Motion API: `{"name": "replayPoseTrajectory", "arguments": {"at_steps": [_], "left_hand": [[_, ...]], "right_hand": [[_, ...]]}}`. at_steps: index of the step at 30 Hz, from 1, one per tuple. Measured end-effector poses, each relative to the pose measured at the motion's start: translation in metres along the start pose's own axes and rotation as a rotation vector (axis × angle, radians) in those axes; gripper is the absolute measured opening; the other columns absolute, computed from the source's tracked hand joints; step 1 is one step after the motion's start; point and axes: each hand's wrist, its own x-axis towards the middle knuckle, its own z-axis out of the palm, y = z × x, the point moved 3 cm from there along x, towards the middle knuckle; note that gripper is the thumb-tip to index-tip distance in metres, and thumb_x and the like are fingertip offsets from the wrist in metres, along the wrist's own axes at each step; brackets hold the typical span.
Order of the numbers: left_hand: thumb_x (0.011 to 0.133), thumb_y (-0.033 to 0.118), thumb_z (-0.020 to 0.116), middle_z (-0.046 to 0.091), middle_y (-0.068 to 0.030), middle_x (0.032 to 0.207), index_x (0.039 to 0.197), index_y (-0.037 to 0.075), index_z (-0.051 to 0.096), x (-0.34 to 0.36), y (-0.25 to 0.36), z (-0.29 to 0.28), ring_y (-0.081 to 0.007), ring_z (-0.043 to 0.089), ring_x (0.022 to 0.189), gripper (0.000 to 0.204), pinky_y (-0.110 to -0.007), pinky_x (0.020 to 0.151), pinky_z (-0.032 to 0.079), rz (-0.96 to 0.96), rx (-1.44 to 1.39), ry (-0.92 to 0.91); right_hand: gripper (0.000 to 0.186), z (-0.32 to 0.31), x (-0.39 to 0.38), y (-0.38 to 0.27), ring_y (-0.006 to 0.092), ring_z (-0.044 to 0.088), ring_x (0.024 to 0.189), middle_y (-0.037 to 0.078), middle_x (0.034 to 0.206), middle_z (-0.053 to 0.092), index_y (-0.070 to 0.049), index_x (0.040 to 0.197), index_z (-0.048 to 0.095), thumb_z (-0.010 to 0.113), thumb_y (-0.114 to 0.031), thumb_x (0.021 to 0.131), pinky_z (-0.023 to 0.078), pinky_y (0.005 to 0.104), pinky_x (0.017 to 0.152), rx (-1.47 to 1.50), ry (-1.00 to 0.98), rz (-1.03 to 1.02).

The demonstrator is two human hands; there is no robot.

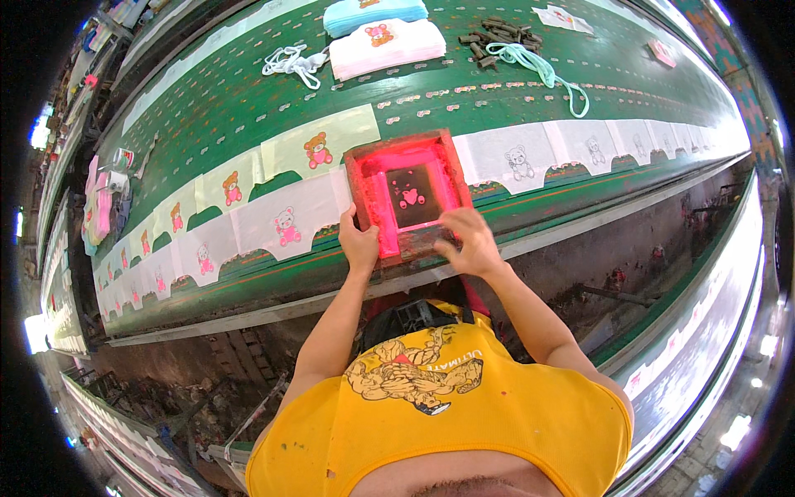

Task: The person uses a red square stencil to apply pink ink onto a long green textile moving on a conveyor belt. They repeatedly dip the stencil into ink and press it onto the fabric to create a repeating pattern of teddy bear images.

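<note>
A wooden screen-printing frame [356,170], smeared with bright pink ink, lies on the near edge of the green table. Through its dark mesh window [411,186] a pink bear-part pattern shows. My left hand [359,243] grips the frame's near left corner, thumb on top. By the near right corner is my right hand [472,243], its fingers bent and slightly blurred; whether they hold anything is unclear. Left of the frame lies a white cloth piece [286,217] printed with a pink-and-grey bear. To the right, a white piece [515,153] carries only a bear outline.
Yellowish pieces with brown bears [316,139] line the row behind. Farther back are stacked white cloths [387,56], blue cloths [364,15], white cord [290,64], pale green cord [538,66] and small dark cylinders [501,37]. A trough [613,273] runs along the table's near side.
</note>
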Motion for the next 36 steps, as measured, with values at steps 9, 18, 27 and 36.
{"name": "replayPoseTrajectory", "arguments": {"at_steps": [9,18,27,36], "left_hand": [[0.071,-0.011,0.066,0.062,-0.0192,0.127,0.132,-0.008,0.057,-0.017,0.057,0.020,-0.0309,0.061,0.121,0.062,-0.037,0.108,0.046,0.140,-0.069,0.049],[0.070,-0.012,0.065,0.060,-0.0190,0.132,0.134,-0.007,0.057,-0.048,0.091,0.187,-0.0311,0.058,0.125,0.065,-0.038,0.111,0.043,0.077,-0.254,0.035],[0.071,-0.011,0.067,0.064,-0.0194,0.126,0.131,-0.007,0.059,-0.060,0.111,0.247,-0.0307,0.062,0.120,0.061,-0.038,0.108,0.046,0.019,-0.148,0.022],[0.072,-0.009,0.068,0.064,-0.0231,0.130,0.132,-0.008,0.059,-0.062,0.124,0.248,-0.0333,0.062,0.124,0.061,-0.039,0.109,0.046,0.002,0.029,0.025]], "right_hand": [[0.054,-0.023,-0.029,0.088,0.0410,0.064,0.108,0.025,0.114,0.065,0.009,0.119,0.065,0.074,-0.036,0.091,0.051,0.0451,0.095,0.122,0.105,0.557],[0.047,-0.147,-0.035,0.203,0.0333,0.066,0.099,0.019,0.107,0.067,0.005,0.117,0.068,0.075,-0.033,0.091,0.053,0.0409,0.089,0.001,0.168,0.441],[0.049,-0.184,-0.051,0.261,0.0373,0.066,0.101,0.020,0.109,0.066,0.005,0.115,0.068,0.075,-0.036,0.090,0.053,0.0437,0.089,0.018,0.089,0.464],[0.048,-0.193,-0.050,0.251,0.0381,0.061,0.108,0.019,0.114,0.064,0.004,0.117,0.065,0.080,-0.029,0.086,0.049,0.0464,0.095,-0.095,0.145,0.297]]}}
